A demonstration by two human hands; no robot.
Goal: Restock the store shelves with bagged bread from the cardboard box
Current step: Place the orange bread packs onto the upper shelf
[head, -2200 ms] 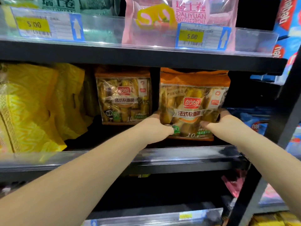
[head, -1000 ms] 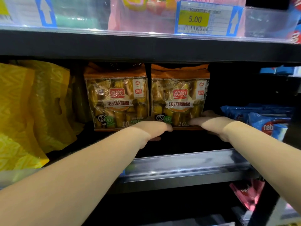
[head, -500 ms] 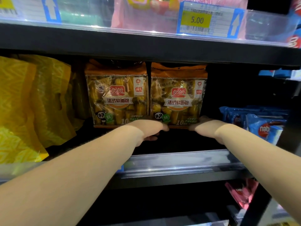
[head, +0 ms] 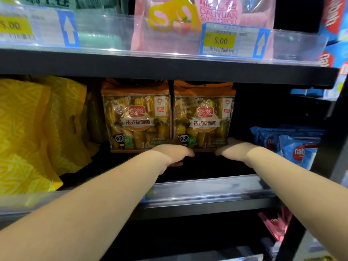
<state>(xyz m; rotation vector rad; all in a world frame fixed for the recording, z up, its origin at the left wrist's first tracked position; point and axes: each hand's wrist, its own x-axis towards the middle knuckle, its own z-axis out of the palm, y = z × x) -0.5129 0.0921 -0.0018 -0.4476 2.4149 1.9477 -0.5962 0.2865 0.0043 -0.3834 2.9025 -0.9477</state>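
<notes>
Reaching deep into the middle shelf, you've got both hands at the bottom edge of the right-hand bread bag. Your left hand curls around its lower left corner and your right hand cups the lower right, so the bag sits straight ahead between them, upright, its face toward you. Neither hand looks nearer. It stands flush against the left bread bag, edges touching. I can't tell how tight your grip is, since the fingers are tucked out of sight. Both bags read 法式软面包 with a panda and a "10". Above, a pink bag says DALIYUAN, and the price tag reads 5.00. Blue packs lie to the right.
</notes>
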